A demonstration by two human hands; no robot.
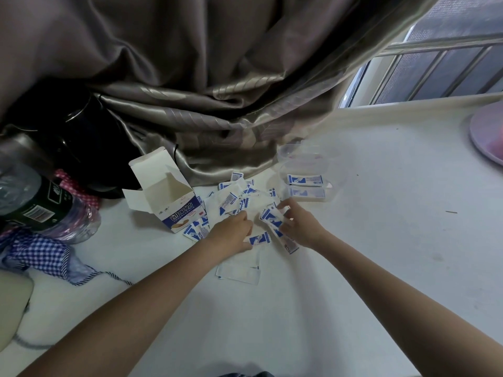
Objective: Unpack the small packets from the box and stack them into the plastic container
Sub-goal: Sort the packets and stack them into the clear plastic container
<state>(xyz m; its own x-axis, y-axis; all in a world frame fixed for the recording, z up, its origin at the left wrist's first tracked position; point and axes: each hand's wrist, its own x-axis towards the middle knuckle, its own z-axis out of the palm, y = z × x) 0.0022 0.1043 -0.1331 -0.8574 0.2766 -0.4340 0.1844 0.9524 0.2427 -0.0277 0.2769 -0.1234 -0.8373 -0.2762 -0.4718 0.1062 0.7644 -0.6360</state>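
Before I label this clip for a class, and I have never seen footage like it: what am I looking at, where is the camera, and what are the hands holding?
There is no machine here. A person wears a camera on the head, looking down at their own two bare arms. On the white table lies an opened cardboard box, tipped over, with a scattered pile of small blue-and-white packets beside it. A clear plastic container behind the pile already holds a few packets. The right hand grips a small bundle of packets. The left hand pinches one packet. A curtain hangs behind.
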